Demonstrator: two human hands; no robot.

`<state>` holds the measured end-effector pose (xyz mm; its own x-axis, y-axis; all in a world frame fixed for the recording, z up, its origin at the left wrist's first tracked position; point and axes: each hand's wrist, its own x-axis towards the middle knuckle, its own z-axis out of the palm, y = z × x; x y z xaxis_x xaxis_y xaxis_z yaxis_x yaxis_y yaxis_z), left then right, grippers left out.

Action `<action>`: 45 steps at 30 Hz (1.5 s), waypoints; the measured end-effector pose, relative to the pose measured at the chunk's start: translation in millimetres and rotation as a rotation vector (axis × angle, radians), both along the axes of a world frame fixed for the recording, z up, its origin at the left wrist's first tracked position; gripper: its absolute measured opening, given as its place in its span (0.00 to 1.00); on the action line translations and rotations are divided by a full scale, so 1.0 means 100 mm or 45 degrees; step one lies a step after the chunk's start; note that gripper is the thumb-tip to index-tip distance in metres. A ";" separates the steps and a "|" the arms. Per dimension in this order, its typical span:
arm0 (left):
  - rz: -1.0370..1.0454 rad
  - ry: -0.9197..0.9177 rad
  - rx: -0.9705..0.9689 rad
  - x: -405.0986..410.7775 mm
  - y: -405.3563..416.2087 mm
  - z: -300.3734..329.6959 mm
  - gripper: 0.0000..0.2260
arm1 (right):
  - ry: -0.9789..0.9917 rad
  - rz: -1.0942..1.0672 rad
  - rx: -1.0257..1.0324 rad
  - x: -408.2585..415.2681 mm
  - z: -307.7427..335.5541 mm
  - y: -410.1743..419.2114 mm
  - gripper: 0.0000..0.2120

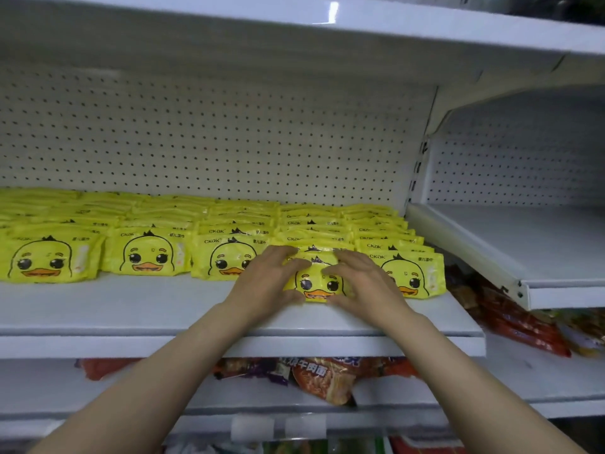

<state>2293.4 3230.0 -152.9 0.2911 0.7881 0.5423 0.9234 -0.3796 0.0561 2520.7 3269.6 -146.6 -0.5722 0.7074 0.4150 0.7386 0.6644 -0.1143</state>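
Nearest, two bare forearms stretched up past a lower shelf (98, 391) of red and orange snack packets (324, 378). Next, left hand (265, 283) and right hand (363, 283) gripping one yellow duck-face pack (319, 285) from either side, fingers (281, 251) curled over its top edge, thumbs underneath, at the front of a white shelf (131, 306), fourth column from the left. Behind and beside it, rows of matching yellow packs (150, 253) standing on edge. Farthest, white pegboard back panel (212, 139) under an upper shelf (229, 34).

Stock: yellow duck-face wipe packs (149, 253), each printed "CKaK" top left and "婴儿湿巾" top right. Below: orange noodle packet (322, 378), "牛肉面" legible, remaining print unreadable.
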 end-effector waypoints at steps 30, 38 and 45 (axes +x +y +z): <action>0.155 0.224 0.113 -0.05 0.64 -0.04 0.36 | 0.036 -0.124 0.253 -0.41 -0.12 0.61 0.28; 0.159 0.202 0.113 0.01 0.73 0.01 0.36 | 0.036 -0.200 0.274 -0.49 -0.12 0.65 0.27; 0.212 0.049 0.222 -0.51 0.35 0.07 0.33 | 0.083 -0.121 0.170 -0.53 0.05 0.59 0.26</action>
